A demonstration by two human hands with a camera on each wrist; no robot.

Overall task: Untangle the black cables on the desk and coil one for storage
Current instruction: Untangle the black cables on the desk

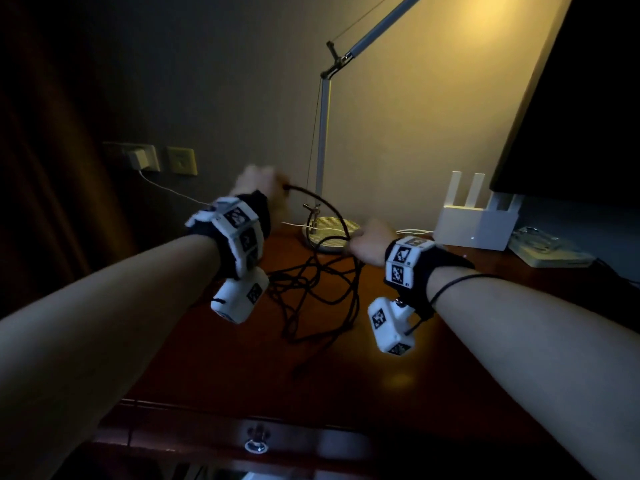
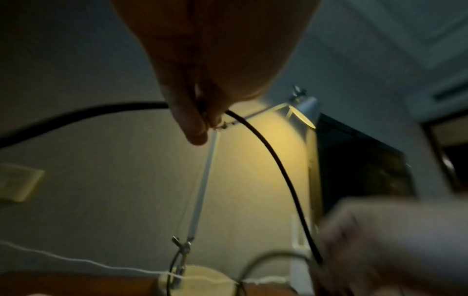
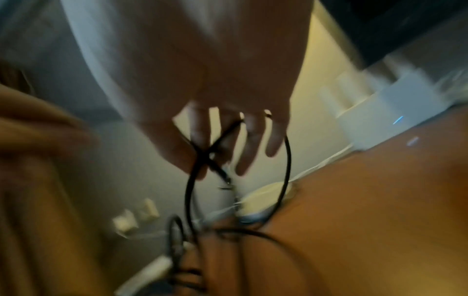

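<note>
Dim reddish wooden tabletop (image 1: 398, 368), lamp base (image 1: 329, 233) at back. Left hand (image 1: 259, 188) raised, pinching black cable (image 1: 325, 206); right hand (image 1: 372, 240) lower, gripping same cable. Remaining tangle (image 1: 318, 292) lying on tabletop between wrists.

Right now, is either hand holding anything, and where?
Both grip one black cable: left hand pinches its raised stretch, right hand its crossed loop.
</note>
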